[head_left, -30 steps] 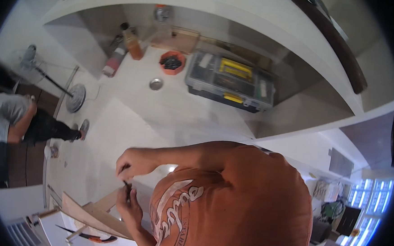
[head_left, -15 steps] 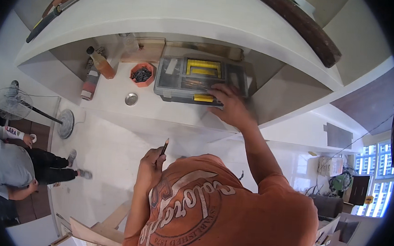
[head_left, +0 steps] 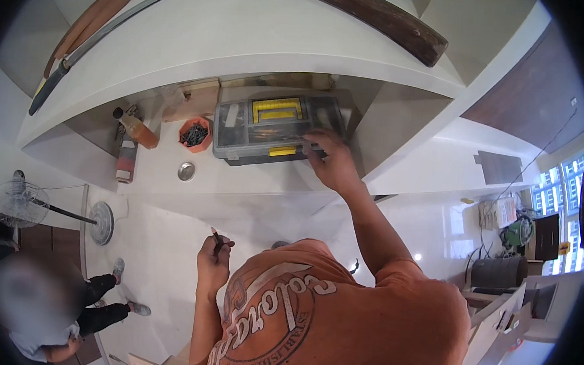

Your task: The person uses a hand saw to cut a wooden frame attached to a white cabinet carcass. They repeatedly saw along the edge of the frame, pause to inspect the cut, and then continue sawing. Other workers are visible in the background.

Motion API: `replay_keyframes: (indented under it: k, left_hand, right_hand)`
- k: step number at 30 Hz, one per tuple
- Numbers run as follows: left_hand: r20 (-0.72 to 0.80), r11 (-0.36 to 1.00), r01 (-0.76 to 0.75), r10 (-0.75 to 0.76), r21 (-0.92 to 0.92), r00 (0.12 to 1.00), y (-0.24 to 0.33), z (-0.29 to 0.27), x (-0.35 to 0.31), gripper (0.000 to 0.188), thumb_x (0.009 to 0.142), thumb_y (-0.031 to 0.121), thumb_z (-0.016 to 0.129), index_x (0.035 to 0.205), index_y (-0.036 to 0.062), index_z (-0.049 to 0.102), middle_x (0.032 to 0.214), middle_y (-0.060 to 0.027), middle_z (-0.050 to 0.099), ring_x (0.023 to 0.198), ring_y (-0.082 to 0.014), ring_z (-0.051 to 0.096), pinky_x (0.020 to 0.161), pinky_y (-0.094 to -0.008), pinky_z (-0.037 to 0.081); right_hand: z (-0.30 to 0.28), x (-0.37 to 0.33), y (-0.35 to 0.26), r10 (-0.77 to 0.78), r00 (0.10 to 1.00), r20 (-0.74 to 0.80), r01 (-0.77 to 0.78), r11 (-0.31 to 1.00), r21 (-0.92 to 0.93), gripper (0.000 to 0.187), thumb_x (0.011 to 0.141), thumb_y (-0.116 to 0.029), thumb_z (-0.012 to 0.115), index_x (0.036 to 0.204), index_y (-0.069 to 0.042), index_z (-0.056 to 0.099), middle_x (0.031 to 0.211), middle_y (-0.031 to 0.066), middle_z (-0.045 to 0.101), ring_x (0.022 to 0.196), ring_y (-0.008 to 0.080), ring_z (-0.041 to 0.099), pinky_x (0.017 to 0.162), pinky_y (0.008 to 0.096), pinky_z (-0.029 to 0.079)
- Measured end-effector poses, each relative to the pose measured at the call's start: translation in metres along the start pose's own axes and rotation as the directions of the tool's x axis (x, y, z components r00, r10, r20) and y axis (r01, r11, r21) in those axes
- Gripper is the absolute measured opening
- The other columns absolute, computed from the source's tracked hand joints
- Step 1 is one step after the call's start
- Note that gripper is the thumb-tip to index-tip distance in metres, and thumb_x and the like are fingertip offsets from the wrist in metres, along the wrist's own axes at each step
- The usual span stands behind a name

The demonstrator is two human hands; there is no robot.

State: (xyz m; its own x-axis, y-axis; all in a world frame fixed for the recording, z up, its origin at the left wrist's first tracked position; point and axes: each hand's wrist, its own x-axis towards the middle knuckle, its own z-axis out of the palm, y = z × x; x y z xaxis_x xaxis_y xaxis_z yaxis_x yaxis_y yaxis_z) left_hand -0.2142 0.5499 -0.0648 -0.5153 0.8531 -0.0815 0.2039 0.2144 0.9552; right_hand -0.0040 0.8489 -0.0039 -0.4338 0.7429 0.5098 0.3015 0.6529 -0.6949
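Observation:
My left hand (head_left: 214, 257) is closed around a pencil (head_left: 218, 238), which points up in front of my shirt. A grey toolbox (head_left: 238, 129) with a clear compartment lid, yellow handle and yellow front latch (head_left: 282, 151) sits on the cabinet shelf. At its front right corner, my right hand (head_left: 330, 159) grips the lid's edge, fingers on top and thumb lower at the front. The lid looks down on the box. Left of the toolbox stands an orange octagonal tub (head_left: 201, 147) of dark screws or nails, with a small round metal tin (head_left: 186, 171) before it.
An amber-filled bottle (head_left: 140, 133) and a red and grey can (head_left: 125, 162) stand on the shelf's left. A handsaw (head_left: 65, 68) and dark wood piece (head_left: 395, 21) lie on top. Left on the floor are a fan (head_left: 101, 223) and another person (head_left: 107, 305).
My right hand has gone from lying over the lid to gripping its front right edge. The left hand with the pencil has shifted slightly. My view has tilted and shifted.

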Motion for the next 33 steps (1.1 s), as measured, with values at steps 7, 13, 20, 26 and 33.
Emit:
replay_keyframes:
  k: [7, 13, 20, 26, 33]
  left_hand:
    - [0.008, 0.991, 0.120, -0.120, -0.065, 0.993, -0.008, -0.002, -0.009, 0.011, 0.097, 0.000, 0.054, 0.106, -0.0029, 0.059, 0.094, -0.0127, 0.068, 0.090, -0.0204, 0.071, 0.080, -0.0321, 0.055]
    - [0.045, 1.000, 0.028, -0.028, 0.002, 0.999, -0.006, 0.000, 0.020, 0.012, 0.097, 0.013, 0.062, 0.100, 0.0016, 0.064, 0.076, -0.0001, 0.057, 0.070, -0.0117, 0.054, 0.064, -0.0271, 0.044]
    - [0.045, 0.838, 0.221, -0.230, -0.499, 0.972, 0.035, 0.034, 0.140, 0.030, 0.096, 0.036, 0.071, 0.086, 0.0098, 0.061, 0.063, 0.0079, 0.041, 0.052, -0.0055, 0.035, 0.049, -0.0256, 0.031]
    - [-0.016, 0.703, 0.287, -0.390, -0.651, 0.921, 0.048, 0.063, 0.185, 0.041, 0.092, 0.048, 0.075, 0.083, 0.0111, 0.059, 0.060, 0.0077, 0.036, 0.048, -0.0073, 0.034, 0.047, -0.0258, 0.030]
    - [-0.104, 0.749, 0.248, -0.388, -0.614, 0.916, 0.061, 0.066, 0.182, 0.045, 0.093, 0.047, 0.073, 0.083, 0.0057, 0.059, 0.060, 0.0047, 0.041, 0.048, -0.0093, 0.037, 0.046, -0.0278, 0.031]
  right_hand:
    - [0.011, -0.047, 0.026, 0.655, 0.718, 0.235, -0.659, 0.533, 0.530, 0.023, 0.096, -0.021, 0.068, 0.103, 0.001, 0.068, 0.089, 0.0063, 0.069, 0.075, 0.0134, 0.063, 0.067, 0.0274, 0.050]
    - [0.025, -0.046, 0.023, 0.794, 0.512, 0.326, -0.614, 0.073, 0.786, 0.043, 0.096, -0.042, 0.069, 0.114, -0.004, 0.061, 0.101, 0.0071, 0.064, 0.080, 0.0170, 0.060, 0.071, 0.0315, 0.049]
    - [0.032, -0.033, 0.040, 0.854, 0.455, 0.253, -0.515, 0.021, 0.857, 0.048, 0.093, -0.049, 0.072, 0.111, -0.006, 0.060, 0.097, 0.0052, 0.059, 0.077, 0.0172, 0.059, 0.067, 0.0315, 0.049]
    - [0.038, -0.030, 0.044, 0.876, 0.458, 0.150, -0.480, 0.102, 0.871, 0.041, 0.092, -0.045, 0.075, 0.098, -0.007, 0.062, 0.080, 0.0024, 0.056, 0.063, 0.0140, 0.054, 0.058, 0.0272, 0.044]
    - [0.030, -0.023, 0.045, 0.843, 0.535, 0.050, -0.457, 0.239, 0.857, 0.039, 0.093, -0.043, 0.074, 0.095, -0.006, 0.063, 0.071, 0.0007, 0.054, 0.057, 0.0116, 0.050, 0.053, 0.0259, 0.040]
